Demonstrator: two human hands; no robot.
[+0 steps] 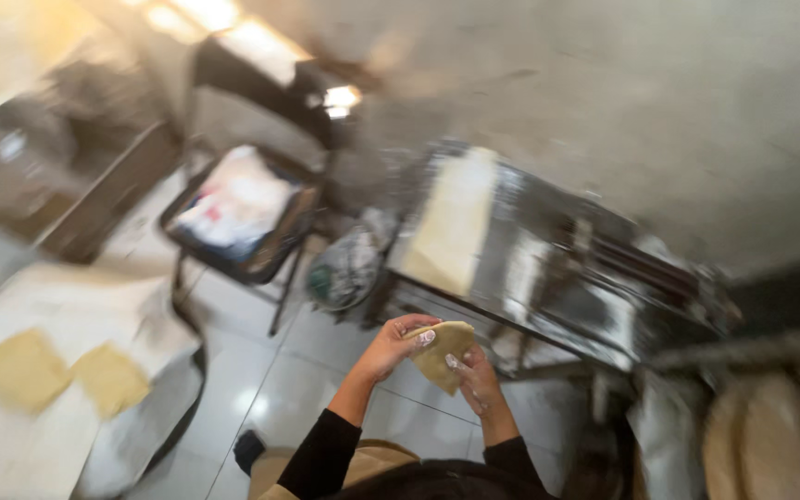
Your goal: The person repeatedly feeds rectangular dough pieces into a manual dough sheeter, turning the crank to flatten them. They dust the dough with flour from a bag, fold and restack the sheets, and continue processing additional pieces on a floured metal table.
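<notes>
Head view, frame heavily motion-blurred; fine detail unreliable.

Both hands hold one piece of pale yellow, flattened dough (443,350) in mid-air, above the light tiled floor (261,389) and just in front of the dark metal machine with rollers (548,268). Left hand (391,347): fingers (421,337) curled over the dough's upper left edge, clamped on it. Right hand (476,380): fingers (456,364) pressed against the dough's lower right side, thumb side hidden, so closed on the dough as far as can be told. Fingertips look floured.

Risks, as a judgement: the dough is soft and held only at its edges, with nothing under it. It could sag, tear or slip to the floor if either grip loosens. The machine's rollers stand close to the hands; a loose black sleeve or a fingertip near them would be the hazard.

Surroundings, relative to the machine: a long pale sheet of dough (456,222) lies on its top. Left of it, a round bucket with a crumpled liner (349,268), then a dark folding chair carrying white bags (238,208). Far left, a white floured bench (48,306) with two flat yellow dough pieces (25,370). Right of the machine, tan sacks (770,435), blurred. Bucket and chair crowd the path between machine and bench.
</notes>
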